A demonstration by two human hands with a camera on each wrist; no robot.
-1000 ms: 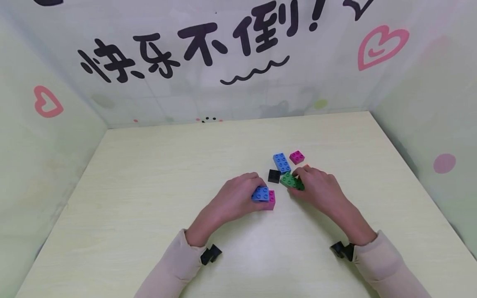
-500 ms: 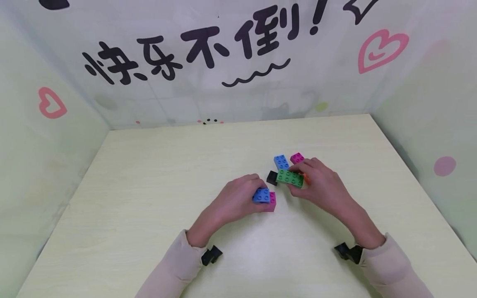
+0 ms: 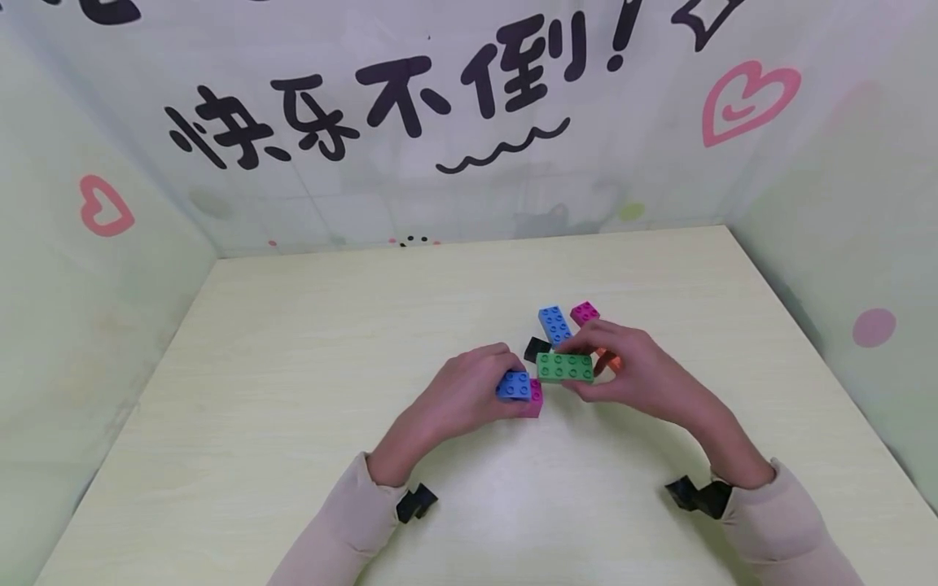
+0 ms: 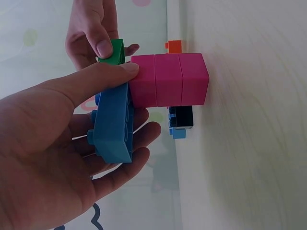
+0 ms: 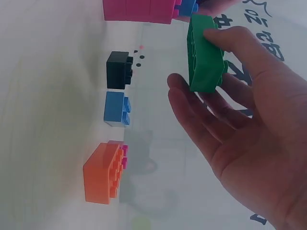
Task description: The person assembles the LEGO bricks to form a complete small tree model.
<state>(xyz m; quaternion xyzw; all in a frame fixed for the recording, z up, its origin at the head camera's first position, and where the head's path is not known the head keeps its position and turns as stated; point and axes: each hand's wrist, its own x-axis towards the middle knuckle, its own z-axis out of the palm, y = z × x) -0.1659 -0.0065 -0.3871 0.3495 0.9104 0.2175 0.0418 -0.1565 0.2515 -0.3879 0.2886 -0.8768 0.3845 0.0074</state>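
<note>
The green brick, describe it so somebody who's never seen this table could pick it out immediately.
Above the pale table, find the person's right hand. It holds the green brick, a long one with two rows of four studs on top. It is the only green brick in view and is raised off the table, unlike the black block just behind it.

The table (image 3: 293, 391) is pale with thin wood lines. The back wall (image 3: 352, 199) has big black writing (image 3: 409, 110), a black wavy line (image 3: 506, 148) below, a green dot (image 3: 632, 212) low down and a pink heart (image 3: 751, 102). The left wall (image 3: 59, 342) has a smaller pink heart (image 3: 91, 213), and the right wall (image 3: 843, 236) has a purple dot (image 3: 874, 327)
</note>
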